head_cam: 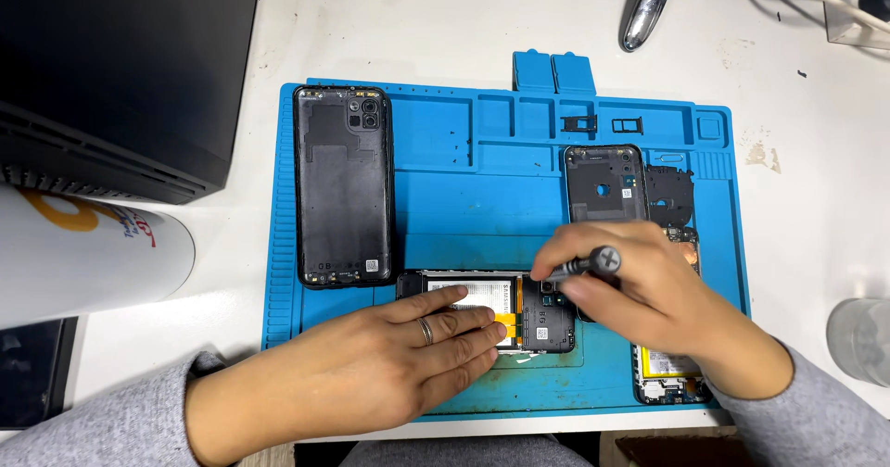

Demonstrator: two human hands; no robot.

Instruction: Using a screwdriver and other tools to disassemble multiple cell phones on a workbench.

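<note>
Opened phone (519, 314) lying flat on the blue mat (464, 198), near its front edge, back removed, battery and yellow flex exposed. Left hand (371, 365) lies flat and open across the phone's lower half, fingers extended, pinning it without grasping. Right hand (649, 309) is closed around a screwdriver (579, 265), its tip at the phone's upper board. The phone is probably light, stiff and fragile inside; it is best held by its frame edges, clear of flex and battery. Nearby: a back cover (343, 184) at left, a second phone (667, 374) partly under the right wrist, a mid-frame (604, 184), a shield plate (669, 194) and two card trays (603, 124).
</note>
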